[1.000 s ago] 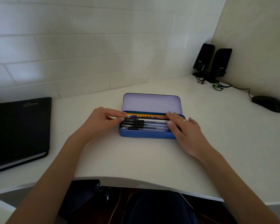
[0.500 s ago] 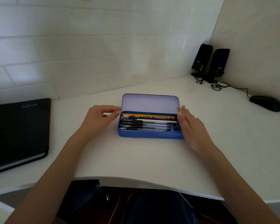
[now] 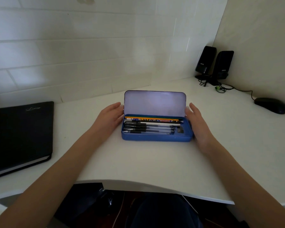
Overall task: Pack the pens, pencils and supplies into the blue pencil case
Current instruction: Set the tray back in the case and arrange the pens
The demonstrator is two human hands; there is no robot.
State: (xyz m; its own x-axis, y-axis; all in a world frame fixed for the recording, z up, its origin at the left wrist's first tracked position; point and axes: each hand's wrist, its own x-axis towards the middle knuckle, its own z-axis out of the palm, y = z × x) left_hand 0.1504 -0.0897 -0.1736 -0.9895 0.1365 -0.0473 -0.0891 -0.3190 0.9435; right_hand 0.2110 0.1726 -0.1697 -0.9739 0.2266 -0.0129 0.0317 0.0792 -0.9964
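The blue pencil case (image 3: 156,138) lies on the white desk, its lid (image 3: 155,103) raised and leaning back. Inside lie several black-capped pens (image 3: 148,128) in front, a white pen and patterned pencils (image 3: 152,120) behind them, and a small dark sharpener (image 3: 180,130) at the right end. My left hand (image 3: 111,116) is at the case's left end, fingers straight beside the lid's left edge. My right hand (image 3: 197,122) flanks the right end, fingers extended up along the lid's right edge. Neither hand holds anything.
A black notebook (image 3: 20,134) lies at the left of the desk. Two black speakers (image 3: 214,65) with cables stand in the far right corner, and a black mouse (image 3: 271,105) sits at the far right. The desk's curved front edge (image 3: 155,186) is near me.
Both hands have left the pens inside the case and moved outward and back to the two ends of the lid.
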